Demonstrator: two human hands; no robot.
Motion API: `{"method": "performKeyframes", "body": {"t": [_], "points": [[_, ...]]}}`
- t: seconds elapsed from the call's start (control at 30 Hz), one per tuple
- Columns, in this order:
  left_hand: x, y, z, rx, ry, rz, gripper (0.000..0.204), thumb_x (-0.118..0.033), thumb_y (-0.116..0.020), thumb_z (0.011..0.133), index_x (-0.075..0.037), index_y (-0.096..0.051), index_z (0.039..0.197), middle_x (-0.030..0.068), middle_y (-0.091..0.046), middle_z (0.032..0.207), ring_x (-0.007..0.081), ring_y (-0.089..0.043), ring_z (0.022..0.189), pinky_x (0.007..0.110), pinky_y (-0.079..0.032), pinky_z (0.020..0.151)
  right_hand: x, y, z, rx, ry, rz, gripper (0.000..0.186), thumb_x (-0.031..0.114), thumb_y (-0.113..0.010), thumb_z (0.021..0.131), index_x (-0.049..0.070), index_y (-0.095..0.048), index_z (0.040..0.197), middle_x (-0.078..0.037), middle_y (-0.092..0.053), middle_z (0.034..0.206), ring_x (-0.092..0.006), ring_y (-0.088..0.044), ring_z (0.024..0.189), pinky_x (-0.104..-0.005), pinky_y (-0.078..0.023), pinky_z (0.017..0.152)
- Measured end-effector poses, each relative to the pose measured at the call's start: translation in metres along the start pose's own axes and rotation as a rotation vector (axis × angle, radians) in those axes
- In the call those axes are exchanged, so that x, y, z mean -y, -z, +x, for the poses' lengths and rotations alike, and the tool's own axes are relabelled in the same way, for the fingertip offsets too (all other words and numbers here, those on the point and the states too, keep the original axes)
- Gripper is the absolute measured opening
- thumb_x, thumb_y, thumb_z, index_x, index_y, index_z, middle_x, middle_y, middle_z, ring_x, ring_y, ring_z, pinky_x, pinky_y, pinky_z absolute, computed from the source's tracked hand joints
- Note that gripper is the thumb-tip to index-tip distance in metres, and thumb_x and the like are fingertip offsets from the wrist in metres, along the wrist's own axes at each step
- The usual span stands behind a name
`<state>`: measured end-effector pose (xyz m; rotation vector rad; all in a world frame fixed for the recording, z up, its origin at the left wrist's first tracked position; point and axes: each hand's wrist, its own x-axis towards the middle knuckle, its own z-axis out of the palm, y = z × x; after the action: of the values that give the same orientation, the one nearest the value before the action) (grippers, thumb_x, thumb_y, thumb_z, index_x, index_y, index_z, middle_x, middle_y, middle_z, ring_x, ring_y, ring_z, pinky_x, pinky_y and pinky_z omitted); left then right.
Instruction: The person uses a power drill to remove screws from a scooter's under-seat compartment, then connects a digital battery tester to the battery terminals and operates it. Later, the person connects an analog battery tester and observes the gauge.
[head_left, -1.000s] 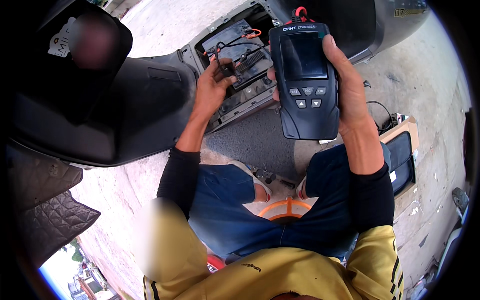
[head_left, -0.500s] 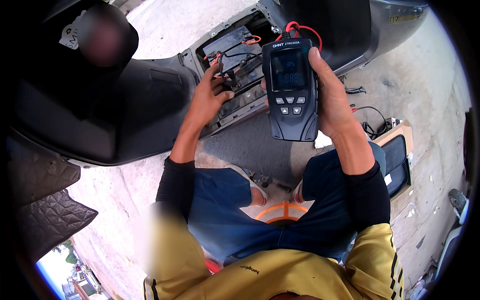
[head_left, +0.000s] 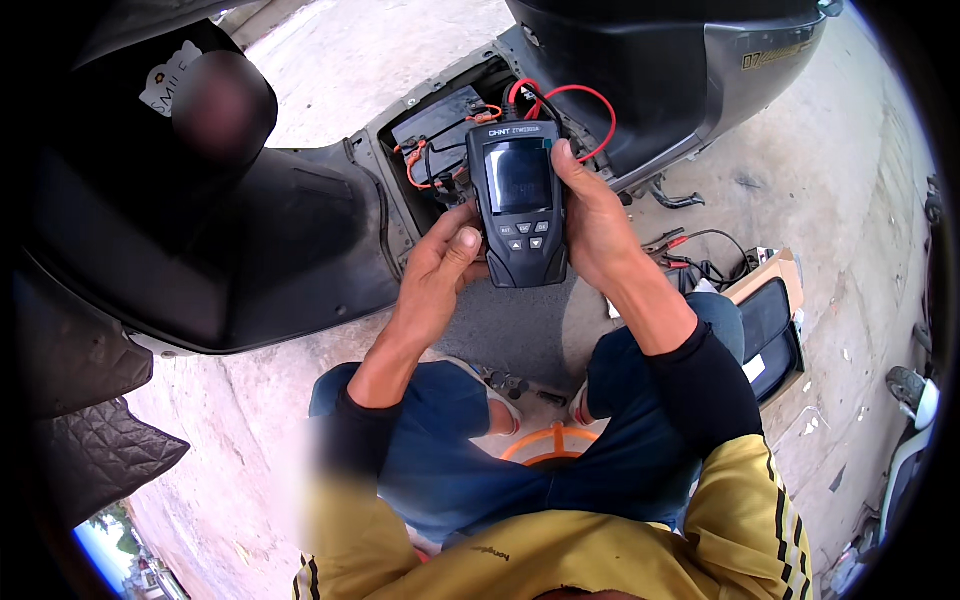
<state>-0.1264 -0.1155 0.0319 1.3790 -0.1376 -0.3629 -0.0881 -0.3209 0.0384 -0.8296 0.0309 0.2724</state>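
Observation:
A dark grey handheld battery tester (head_left: 517,190), with a screen and several buttons, faces up in front of me. My right hand (head_left: 600,225) grips its right side, thumb on the front edge. At the tester's left side is my left hand (head_left: 435,265), its fingers bent partly behind the casing and its thumb by the edge; the fingertips are hidden. A red cable (head_left: 608,115) loops from the tester's top. Beyond lies a grey battery (head_left: 425,128) with orange and black leads (head_left: 415,175), inside the open floor compartment of a scooter (head_left: 190,260).
On the ground at the right are red and black clamp leads (head_left: 690,250) and a cardboard box (head_left: 785,275) holding a black case (head_left: 775,335). An orange stool (head_left: 553,440) shows between my legs. A quilted cover (head_left: 130,445) hangs at the left.
My left hand has left the battery leads and come to the tester's left side. The tester and my right hand have shifted left in the view.

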Motion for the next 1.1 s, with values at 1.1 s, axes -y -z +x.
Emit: {"method": "performKeyframes", "body": {"t": [1.1], "points": [[0.001,0.022,0.008,-0.208,-0.253,0.237,0.044,-0.012,-0.05,0.109,0.004,-0.041,0.149,0.0123,-0.061,0.135,0.0142,-0.06,0.116,0.028,-0.05,0.094,-0.028,-0.003,0.001,0.226,-0.051,-0.255,0.07,0.005,-0.058,0.093,0.004,-0.036,0.159,-0.014,-0.058,0.139,-0.0239,-0.059,0.126,-0.042,-0.055,0.103]]}}
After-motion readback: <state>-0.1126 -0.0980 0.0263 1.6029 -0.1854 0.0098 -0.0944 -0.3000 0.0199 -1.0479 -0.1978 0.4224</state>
